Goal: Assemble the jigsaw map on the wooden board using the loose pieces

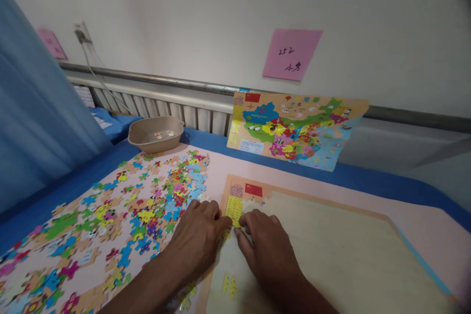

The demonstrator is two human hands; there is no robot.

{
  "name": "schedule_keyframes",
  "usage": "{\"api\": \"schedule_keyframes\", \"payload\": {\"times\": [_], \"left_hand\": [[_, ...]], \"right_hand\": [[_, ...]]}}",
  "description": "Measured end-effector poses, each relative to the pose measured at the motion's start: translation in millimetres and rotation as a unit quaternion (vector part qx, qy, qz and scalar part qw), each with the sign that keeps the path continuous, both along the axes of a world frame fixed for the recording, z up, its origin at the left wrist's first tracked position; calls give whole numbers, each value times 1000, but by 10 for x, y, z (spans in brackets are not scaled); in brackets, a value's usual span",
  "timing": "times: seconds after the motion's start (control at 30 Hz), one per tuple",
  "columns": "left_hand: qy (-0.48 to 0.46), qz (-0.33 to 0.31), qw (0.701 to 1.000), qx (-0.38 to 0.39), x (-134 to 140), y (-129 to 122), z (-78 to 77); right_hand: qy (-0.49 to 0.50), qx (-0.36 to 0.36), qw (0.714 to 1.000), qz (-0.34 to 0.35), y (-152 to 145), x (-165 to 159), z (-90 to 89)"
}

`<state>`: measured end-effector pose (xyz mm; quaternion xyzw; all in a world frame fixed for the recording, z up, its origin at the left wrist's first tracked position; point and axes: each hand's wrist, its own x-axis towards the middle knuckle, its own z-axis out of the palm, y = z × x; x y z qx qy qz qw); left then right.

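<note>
Both of my hands meet at the left side of a pale puzzle board (331, 235). My left hand (200, 230) has its fingers curled, its thumb and forefinger at a small yellow puzzle piece (227, 234). Opposite it, my right hand (267, 245) pinches with thumb and forefinger at the lower end of the yellow printed strip (235, 208). Fingertips partly cover the piece there. Above the strip, joined pieces show a red flag (253, 190). Nearer me, a loose yellow puzzle piece (230, 285) lies on the board.
Many loose puzzle pieces (147, 214) spread over the pink sheet on the left. Behind them stands a beige basin (156, 144) holding several pieces. A colourful map sheet (294, 130) leans against the wall rail (176, 82). A blue curtain (40, 98) hangs at left.
</note>
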<state>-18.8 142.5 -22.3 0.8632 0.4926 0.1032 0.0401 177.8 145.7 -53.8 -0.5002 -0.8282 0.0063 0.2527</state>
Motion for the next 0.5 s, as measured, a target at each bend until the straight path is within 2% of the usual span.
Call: {"api": "schedule_keyframes", "payload": {"times": [0.33, 0.5], "left_hand": [[1, -1, 1000, 7, -16, -15, -6], [7, 1, 1000, 2, -12, -2, -10]], "right_hand": [[5, 3, 1000, 13, -7, 24, 2], [7, -6, 1000, -4, -2, 19, 0]]}}
